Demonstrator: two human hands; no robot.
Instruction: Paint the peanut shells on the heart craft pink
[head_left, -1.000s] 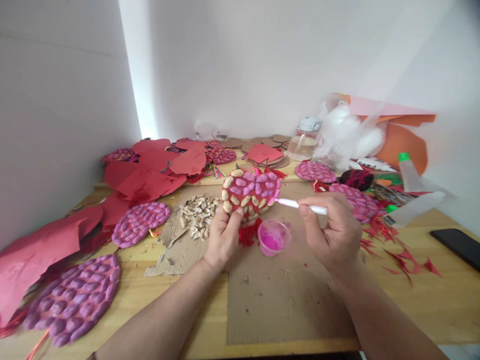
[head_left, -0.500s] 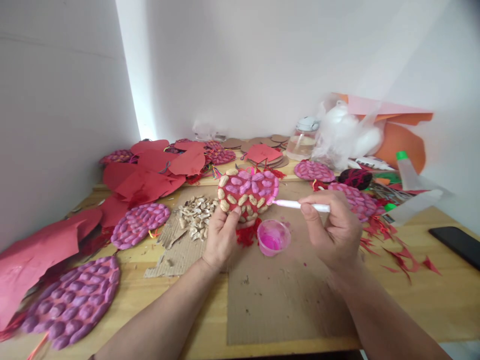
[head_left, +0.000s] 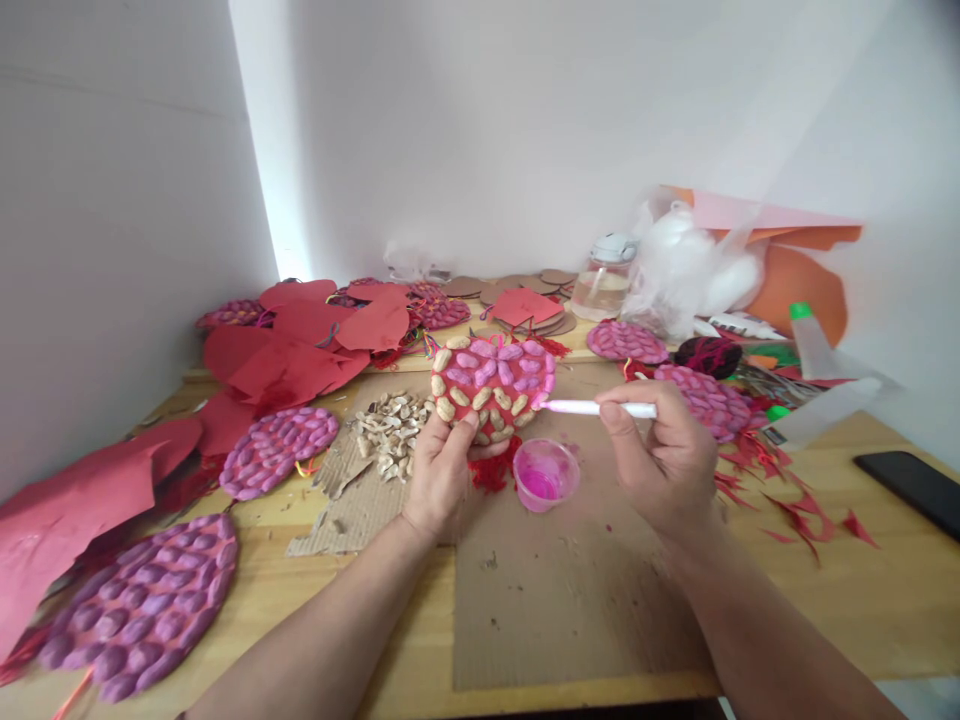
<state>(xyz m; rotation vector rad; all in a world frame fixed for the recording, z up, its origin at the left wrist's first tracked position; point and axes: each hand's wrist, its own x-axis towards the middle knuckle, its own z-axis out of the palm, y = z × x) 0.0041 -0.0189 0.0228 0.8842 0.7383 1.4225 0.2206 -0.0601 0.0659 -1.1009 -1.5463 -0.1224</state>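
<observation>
The left hand [head_left: 439, 470] pinches the shell heart [head_left: 493, 385] upright just above its fingers; the right hand [head_left: 664, 455] grips the brush [head_left: 596, 408], tip touching the heart's near edge. Best dab lightly, one shell each

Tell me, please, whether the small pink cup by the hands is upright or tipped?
Upright: the small pink cup stands on the cardboard sheet, mouth up, pink paint pooled inside.

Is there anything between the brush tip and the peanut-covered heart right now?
Nothing visible. The brush in the right hand has its tip at the heart's right edge; the left hand grips its bottom.
</observation>
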